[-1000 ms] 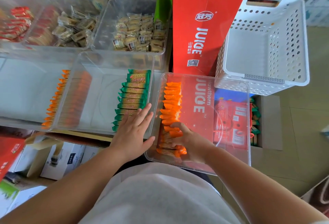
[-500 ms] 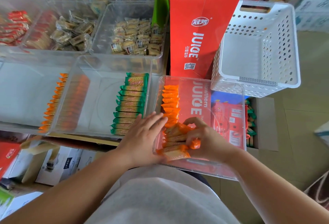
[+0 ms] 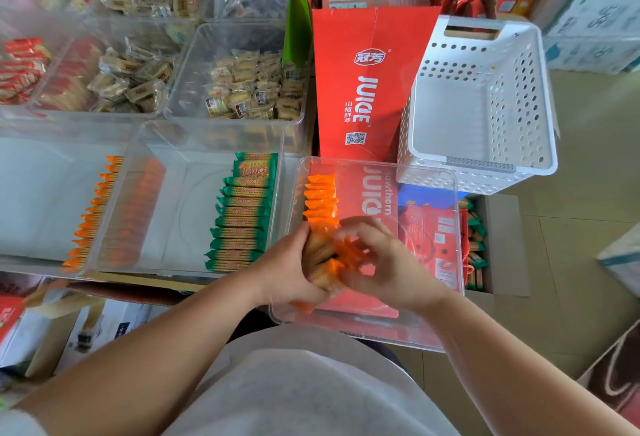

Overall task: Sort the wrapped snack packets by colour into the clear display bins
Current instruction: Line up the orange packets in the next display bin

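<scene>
Lifted since earlier, the bundle of orange-wrapped snack packets is gripped between my left hand and right hand, over the clear plastic bin; I see tiled floor rightward.

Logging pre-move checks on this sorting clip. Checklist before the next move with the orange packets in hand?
1. Grip: left hand and right hand both hold the orange bundle: ok.
2. Bundle squared: packets splayed: not ok.
3. Bundle all one colour: blurred, cannot tell.
4. Destination match: near bin holds only an orange row: ok.
5. Free floor beside that row: ok.
6. Green row apart, in the neighbouring bin: ok.
</scene>
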Action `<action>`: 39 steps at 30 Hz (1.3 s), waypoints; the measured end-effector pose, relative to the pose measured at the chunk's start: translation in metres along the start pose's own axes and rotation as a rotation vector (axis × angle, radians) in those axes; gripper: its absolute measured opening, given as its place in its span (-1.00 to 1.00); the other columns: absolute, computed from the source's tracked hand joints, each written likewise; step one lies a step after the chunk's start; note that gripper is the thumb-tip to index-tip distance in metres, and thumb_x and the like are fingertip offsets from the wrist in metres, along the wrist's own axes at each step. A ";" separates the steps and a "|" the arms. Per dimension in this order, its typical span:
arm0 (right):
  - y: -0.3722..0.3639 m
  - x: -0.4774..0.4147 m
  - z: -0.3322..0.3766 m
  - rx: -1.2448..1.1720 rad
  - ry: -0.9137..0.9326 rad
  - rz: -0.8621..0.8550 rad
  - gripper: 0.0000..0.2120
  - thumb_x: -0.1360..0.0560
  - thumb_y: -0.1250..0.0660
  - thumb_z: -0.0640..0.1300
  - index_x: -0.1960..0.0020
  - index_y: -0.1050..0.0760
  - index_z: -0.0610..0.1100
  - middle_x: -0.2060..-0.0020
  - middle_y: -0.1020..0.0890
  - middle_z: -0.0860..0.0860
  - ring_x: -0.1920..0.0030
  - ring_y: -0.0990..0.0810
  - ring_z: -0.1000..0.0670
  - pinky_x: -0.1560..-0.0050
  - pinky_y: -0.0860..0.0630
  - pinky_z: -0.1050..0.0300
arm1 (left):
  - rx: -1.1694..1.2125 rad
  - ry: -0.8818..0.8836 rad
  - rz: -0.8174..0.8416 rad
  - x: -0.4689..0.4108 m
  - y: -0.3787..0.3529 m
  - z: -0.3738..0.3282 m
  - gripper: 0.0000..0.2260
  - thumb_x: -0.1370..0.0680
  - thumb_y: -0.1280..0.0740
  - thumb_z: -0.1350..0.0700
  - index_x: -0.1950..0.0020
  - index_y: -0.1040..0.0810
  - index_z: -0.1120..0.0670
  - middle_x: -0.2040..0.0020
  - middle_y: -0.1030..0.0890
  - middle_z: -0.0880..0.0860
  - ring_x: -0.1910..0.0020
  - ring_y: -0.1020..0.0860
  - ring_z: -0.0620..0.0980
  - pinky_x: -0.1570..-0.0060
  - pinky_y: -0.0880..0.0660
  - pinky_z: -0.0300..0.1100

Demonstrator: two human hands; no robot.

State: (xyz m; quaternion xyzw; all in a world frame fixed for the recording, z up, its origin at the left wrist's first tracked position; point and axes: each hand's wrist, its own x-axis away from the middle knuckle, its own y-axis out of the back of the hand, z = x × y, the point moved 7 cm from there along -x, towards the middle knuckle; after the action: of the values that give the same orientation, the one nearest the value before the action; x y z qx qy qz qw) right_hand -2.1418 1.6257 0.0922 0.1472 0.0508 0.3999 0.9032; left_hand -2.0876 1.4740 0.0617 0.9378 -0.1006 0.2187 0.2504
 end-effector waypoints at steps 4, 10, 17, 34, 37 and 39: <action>0.015 -0.016 0.004 -0.458 -0.131 -0.213 -0.55 -0.51 -0.40 0.04 -0.37 -0.42 0.08 -0.24 -0.56 0.01 -0.12 -0.62 0.02 -0.01 -0.61 0.06 | 0.314 0.029 -0.085 0.009 0.023 -0.007 -0.18 -0.19 -0.68 0.06 -0.34 -0.35 -0.19 -0.19 -0.61 -0.11 -0.17 -0.61 -0.08 -0.10 -0.59 -0.11; 0.002 -0.039 -0.053 0.217 -0.255 -0.105 -0.53 -0.53 -0.41 0.10 -0.41 -0.43 0.08 -0.33 -0.49 0.05 -0.34 -0.48 -0.01 -0.30 -0.45 0.06 | 0.524 0.091 -0.329 0.038 0.067 0.006 -0.20 -0.05 -0.58 -0.02 -0.27 -0.41 -0.16 -0.08 -0.66 -0.12 -0.09 -0.64 -0.07 -0.04 -0.58 -0.03; -0.053 -0.059 -0.081 0.792 -0.342 0.198 -0.04 -0.29 -0.52 0.29 -0.55 -0.15 0.12 -0.38 -0.33 0.02 -0.34 -0.37 -0.12 -0.26 -0.50 -0.09 | 0.641 0.154 -0.463 0.074 0.082 0.027 -0.17 -0.05 -0.56 0.01 -0.30 -0.40 -0.04 -0.07 -0.66 -0.02 -0.03 -0.67 -0.02 0.14 -0.60 -0.12; -0.013 -0.072 -0.008 0.736 -0.429 0.068 -0.48 -0.16 -0.45 0.29 0.05 -0.38 0.04 0.18 -0.52 0.11 0.21 -0.53 0.00 0.22 -0.51 0.08 | 0.618 0.291 -0.586 0.102 0.141 0.071 -0.23 -0.10 -0.57 -0.04 -0.27 -0.40 -0.15 -0.15 -0.65 -0.04 -0.10 -0.66 0.01 -0.10 -0.61 0.15; -0.006 -0.086 0.041 0.680 -0.392 0.008 -0.45 -0.15 -0.55 0.25 0.01 -0.41 0.04 0.19 -0.54 0.12 0.23 -0.51 0.05 0.28 -0.40 0.11 | 0.607 0.264 -0.603 0.094 0.166 0.076 -0.30 -0.16 -0.56 0.02 -0.25 -0.39 -0.15 -0.15 -0.63 -0.04 -0.12 -0.64 -0.01 -0.14 -0.59 0.15; -0.013 -0.101 0.071 0.605 -0.349 -0.043 -0.42 -0.14 -0.59 0.23 0.00 -0.42 0.05 0.18 -0.55 0.12 0.23 -0.52 0.08 0.29 -0.37 0.11 | 0.603 0.218 -0.631 0.091 0.186 0.078 -0.32 -0.17 -0.56 0.04 -0.23 -0.39 -0.15 -0.14 -0.62 -0.04 -0.12 -0.63 -0.03 -0.12 -0.59 0.10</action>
State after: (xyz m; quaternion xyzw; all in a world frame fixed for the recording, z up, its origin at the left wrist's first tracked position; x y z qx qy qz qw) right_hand -2.1860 1.5266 0.1530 0.4733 0.0151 0.3164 0.8220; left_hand -2.0343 1.2676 0.1222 0.9250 0.2856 0.2488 0.0297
